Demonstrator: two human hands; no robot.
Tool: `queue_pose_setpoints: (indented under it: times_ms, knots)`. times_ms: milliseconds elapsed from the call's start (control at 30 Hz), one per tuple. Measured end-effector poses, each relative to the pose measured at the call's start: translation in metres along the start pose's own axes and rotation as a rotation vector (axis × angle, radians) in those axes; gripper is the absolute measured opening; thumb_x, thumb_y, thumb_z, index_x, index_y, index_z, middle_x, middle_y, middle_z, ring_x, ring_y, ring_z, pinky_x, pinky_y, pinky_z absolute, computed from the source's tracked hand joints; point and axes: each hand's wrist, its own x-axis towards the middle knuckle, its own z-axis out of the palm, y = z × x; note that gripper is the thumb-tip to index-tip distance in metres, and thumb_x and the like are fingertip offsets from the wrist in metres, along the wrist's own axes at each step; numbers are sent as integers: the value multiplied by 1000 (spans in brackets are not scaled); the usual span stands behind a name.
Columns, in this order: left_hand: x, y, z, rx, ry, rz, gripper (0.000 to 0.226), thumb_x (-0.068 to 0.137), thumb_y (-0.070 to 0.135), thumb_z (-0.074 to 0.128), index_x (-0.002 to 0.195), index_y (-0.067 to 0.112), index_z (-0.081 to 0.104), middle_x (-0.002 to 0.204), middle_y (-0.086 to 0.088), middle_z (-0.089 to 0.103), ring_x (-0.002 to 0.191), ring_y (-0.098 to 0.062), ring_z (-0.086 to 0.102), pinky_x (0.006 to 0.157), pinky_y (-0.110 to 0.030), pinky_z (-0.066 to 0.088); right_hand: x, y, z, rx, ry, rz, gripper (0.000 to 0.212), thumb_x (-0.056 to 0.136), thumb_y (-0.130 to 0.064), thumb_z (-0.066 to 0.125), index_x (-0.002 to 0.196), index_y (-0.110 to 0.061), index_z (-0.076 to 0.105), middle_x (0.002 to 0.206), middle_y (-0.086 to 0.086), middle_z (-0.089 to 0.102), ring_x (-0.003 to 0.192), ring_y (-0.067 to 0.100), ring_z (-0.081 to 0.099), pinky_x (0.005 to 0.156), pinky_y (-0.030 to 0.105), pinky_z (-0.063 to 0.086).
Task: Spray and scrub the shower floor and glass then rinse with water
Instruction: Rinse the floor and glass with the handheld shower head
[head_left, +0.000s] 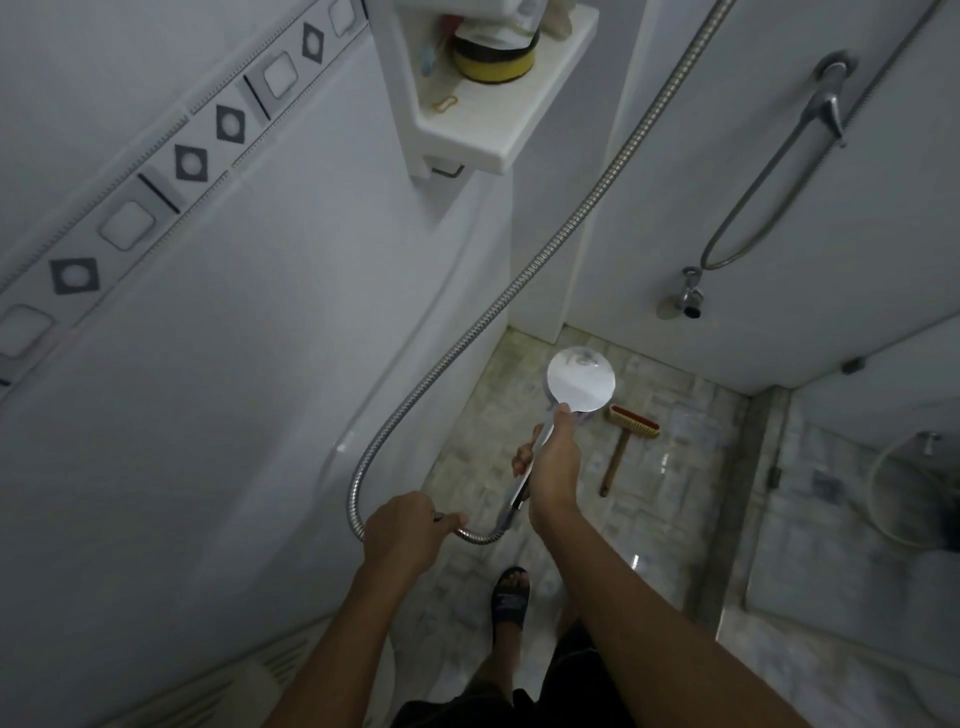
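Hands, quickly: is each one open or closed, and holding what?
Left hand: closed, fingers curled round the shower hose.
Right hand: closed, fingers gripping the shower head by its handle.

right grip holds the round chrome shower head by its handle; left grip holds its ribbed metal hose. a wooden-handled red scrub brush lies on the pale tiled floor.

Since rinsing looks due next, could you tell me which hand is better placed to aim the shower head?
Probably the right hand: it grips the shower head by its handle, over the floor. The left hand only holds the hose aside.
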Motion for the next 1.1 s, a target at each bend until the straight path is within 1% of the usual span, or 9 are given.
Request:
queue_pose_setpoints:
  times_ms: [67,100,200,367,533,700,833,967,1100]
  knots:
    - [1,5,3,1,-4,9,61,85,71,61,75,10,64,90,-10,72,82,-26,69,56,-32,37,-1,-5,0,0,-20,-10,47,98,-54,48,73,-15,49,59,0,38,47,14,37,45,27,33]
    - [2,6,3,-10,-8,11,60,85,70,61,70,12,61,84,-8,70,75,-24,66,52,-31,34,-1,-7,0,3,-36,-13,47,98,-54,48,75,-14,50,58,1,39,46,14,38,45,27,33]
    - [4,17,-6,-46,8,25,60,86,70,61,57,21,40,65,3,56,65,-19,58,44,-29,23,0,-23,0,75,-59,-62,45,99,-51,49,75,-14,52,58,0,41,44,14,38,43,26,32]
    - [14,45,-28,-86,42,83,61,84,72,61,57,22,39,65,2,56,65,-20,60,44,-28,23,-7,-65,0,132,-115,-149,41,101,-47,46,73,-16,47,60,0,36,44,14,34,44,26,27]
    - [20,77,-50,-97,114,183,63,86,72,57,55,20,40,60,5,49,63,-17,57,44,-29,23,-8,-122,-1,194,-57,-265,42,100,-47,46,72,-16,49,59,0,39,44,14,35,44,26,29]
    - [24,106,-64,-129,138,232,63,86,70,60,53,20,40,55,7,45,59,-15,52,44,-30,23,-7,-150,-5,188,-9,-310,47,99,-52,48,68,-16,51,53,-1,40,43,15,37,44,26,31]
    - [28,122,-68,-103,128,265,64,85,71,60,53,19,44,57,5,50,61,-16,56,45,-29,25,-13,-166,-14,218,28,-301,44,99,-53,48,74,-16,51,54,-2,40,42,12,37,41,24,30]
    - [39,144,-63,-89,122,318,60,85,72,60,56,21,47,77,-5,69,76,-23,68,54,-29,33,-6,-185,-35,299,83,-316,38,99,-50,49,79,-17,52,58,-4,42,43,11,36,42,25,30]
    - [49,178,-57,-50,72,371,64,84,75,57,78,13,71,83,-3,69,75,-19,65,63,-29,48,15,-196,-67,346,130,-313,43,95,-57,51,77,-18,49,59,-4,38,45,11,36,41,24,30]
